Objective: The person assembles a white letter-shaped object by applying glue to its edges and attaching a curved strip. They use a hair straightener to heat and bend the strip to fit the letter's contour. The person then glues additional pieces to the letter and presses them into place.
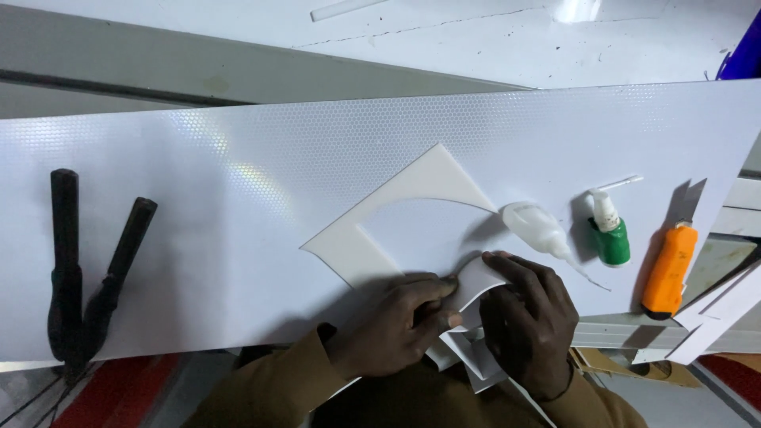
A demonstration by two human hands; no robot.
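- Head view looks down on a long white reflective sheet [238, 238] with a fine honeycomb pattern, its long axis running left to right across the workbench [491, 40].
- Both hands meet at the near edge of that sheet, just right of centre. The left hand [396, 325] is closed, pinching a thin white curved strip [479, 281] between thumb and fingers. The right hand [527, 321] presses down on the same strip from the right, fingers curled over it; it grips or pins the strip, though whether the fingers wrap under it cannot be told.
- The strip bends up between the two hands, its long axis running from near-left to far-right. It touches both hands, so neither has to reach.
- Just beyond the hands lies one white cut-out plate [412, 190], roughly triangular with a curved opening in it. The strip's far end lies at the near edge of that opening, so the plate is directly far from the grip and a little left.
- Near the hands, below the sheet's edge, some white offcuts [476, 361] lie partly hidden; their number is unclear.
- Right of the hands, in a row: one clear squeeze bottle [539, 230] lying on its side just beside the right hand, one small green bottle [610, 238] with a white nozzle standing upright, and one orange utility knife [670, 265] with its blade pointing far.
- Far left, well apart from the hands, lies one pair of black-handled shears [83, 277].
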